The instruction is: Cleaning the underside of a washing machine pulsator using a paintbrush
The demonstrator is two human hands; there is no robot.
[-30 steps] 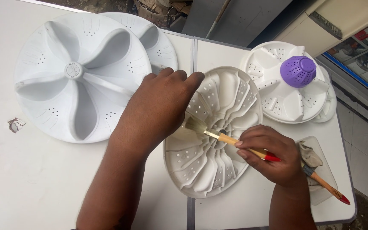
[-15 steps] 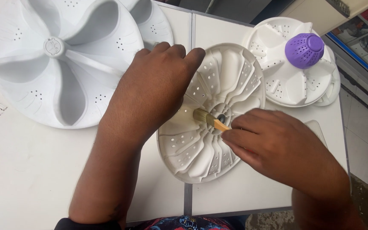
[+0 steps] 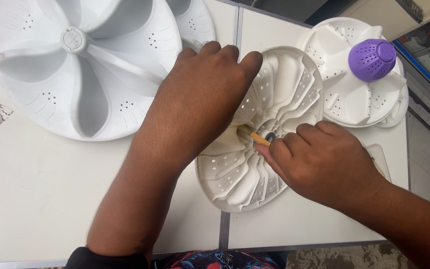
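Ribbed pulsator disc (image 3: 279, 99) near table edge (image 3: 294, 245); left hand (image 3: 200, 99) steadies rim; right hand (image 3: 319, 162) grips brush (image 3: 257, 137).

- Left hand (image 3: 200, 94): bare, no rings, no watch, no glove.
- Left forearm bare, with a black sleeve (image 3: 106, 259) edge showing right at the bottom.
- Right hand (image 3: 324, 164): bare too, nothing on wrist or fingers.
- Below, red-and-blue patterned clothing (image 3: 220, 260) peeks in.
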